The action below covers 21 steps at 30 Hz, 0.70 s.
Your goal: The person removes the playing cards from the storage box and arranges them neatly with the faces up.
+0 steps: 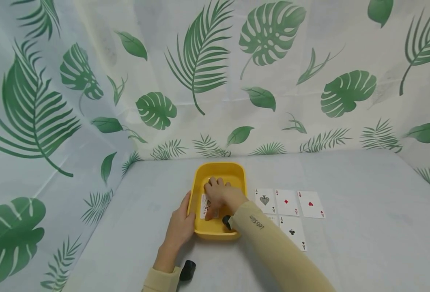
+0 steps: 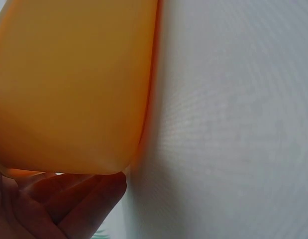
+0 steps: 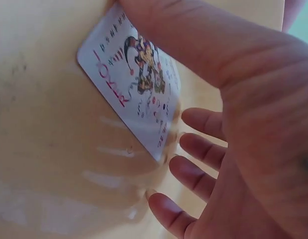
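A yellow tray [image 1: 220, 236] stands on the pale tabletop. Its left side is held by my left hand [image 1: 181, 222], whose fingers [image 2: 96, 201] lie against the outer wall in the left wrist view. Inside the tray is a joker playing card [image 3: 139, 74], partly covered by my right hand [image 1: 218, 194]. In the right wrist view the thumb [image 3: 178, 37] lies over one end of that card. The other fingers [image 3: 193, 177] are spread and bent beside it, near the tray's floor, with no card between them and the thumb.
Right of the tray lie an ace of spades [image 1: 264, 201], an ace of diamonds [image 1: 287, 202] and an ace of hearts [image 1: 311, 204]. Below them is an ace of clubs [image 1: 292, 232], beside another card mostly hidden by my right sleeve [image 1: 269, 239]. A leaf-patterned cloth [image 1: 215, 134] hangs behind.
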### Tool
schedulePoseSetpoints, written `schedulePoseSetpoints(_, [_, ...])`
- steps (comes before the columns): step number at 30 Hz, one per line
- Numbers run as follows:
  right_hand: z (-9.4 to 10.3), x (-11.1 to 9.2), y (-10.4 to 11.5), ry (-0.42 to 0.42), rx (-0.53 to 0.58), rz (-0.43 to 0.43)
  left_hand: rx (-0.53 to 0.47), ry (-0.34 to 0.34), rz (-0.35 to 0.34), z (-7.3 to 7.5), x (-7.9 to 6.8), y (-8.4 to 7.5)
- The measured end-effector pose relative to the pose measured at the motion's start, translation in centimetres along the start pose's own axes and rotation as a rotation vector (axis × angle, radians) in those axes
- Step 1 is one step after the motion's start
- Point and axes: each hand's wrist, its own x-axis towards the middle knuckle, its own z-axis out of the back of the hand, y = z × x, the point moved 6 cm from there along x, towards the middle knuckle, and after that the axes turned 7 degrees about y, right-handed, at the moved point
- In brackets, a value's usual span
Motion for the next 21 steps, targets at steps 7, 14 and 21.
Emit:
schedulePoseSetpoints(7, [-0.08,-0.26,0.24,0.041,0.007,-0.014,0.007,0.003,-0.005,-0.05,0.0,0.08])
schedulePoseSetpoints(14, [-0.04,-0.67,0.69,0.04,0.021,-0.028,0.004,-0.003,-0.012,-0.1,-0.02,0.14])
schedulePoseSetpoints(21, [-0.06,-0.74,1.03,0.018,0.01,-0.043,0.007,-0.011,-0.022,0.03,-0.05,0.15])
